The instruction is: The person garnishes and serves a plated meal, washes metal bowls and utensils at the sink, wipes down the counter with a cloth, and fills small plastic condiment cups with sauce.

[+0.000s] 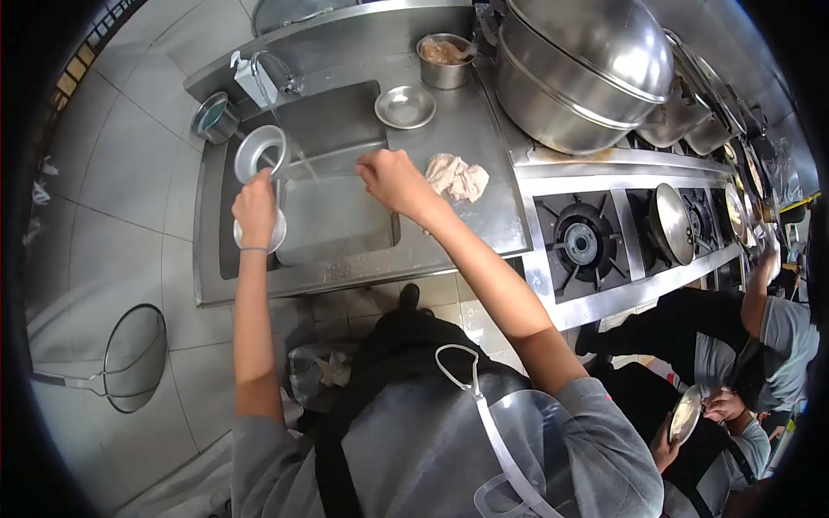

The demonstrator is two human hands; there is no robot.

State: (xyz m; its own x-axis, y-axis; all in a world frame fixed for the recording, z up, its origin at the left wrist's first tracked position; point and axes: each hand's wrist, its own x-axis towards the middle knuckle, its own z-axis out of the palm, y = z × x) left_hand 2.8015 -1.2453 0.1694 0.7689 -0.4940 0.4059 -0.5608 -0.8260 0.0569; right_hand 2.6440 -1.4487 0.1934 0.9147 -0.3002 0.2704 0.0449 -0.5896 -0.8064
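My left hand (255, 210) is closed on the near rim of a round metal bowl (245, 157), tilted over the left part of the sink (332, 99). A second pale round dish (278, 235) shows partly behind my left wrist. Water runs from the faucet (292, 85) into the sink, to the right of the bowl. Over the sink's right side hangs my right hand (393, 180), its fingers curled together. Whether anything is in them is hidden. A crumpled cloth (456, 178) lies on the counter just right of that hand.
A shallow metal dish (406, 107) and a pot of brownish contents (444, 62) stand behind the sink. White bottle (256, 84) and metal cup (216, 119) are at back left. A large steamer (574, 78) and burners (580, 244) lie right. Co-workers, one holding a bowl (686, 414), are lower right.
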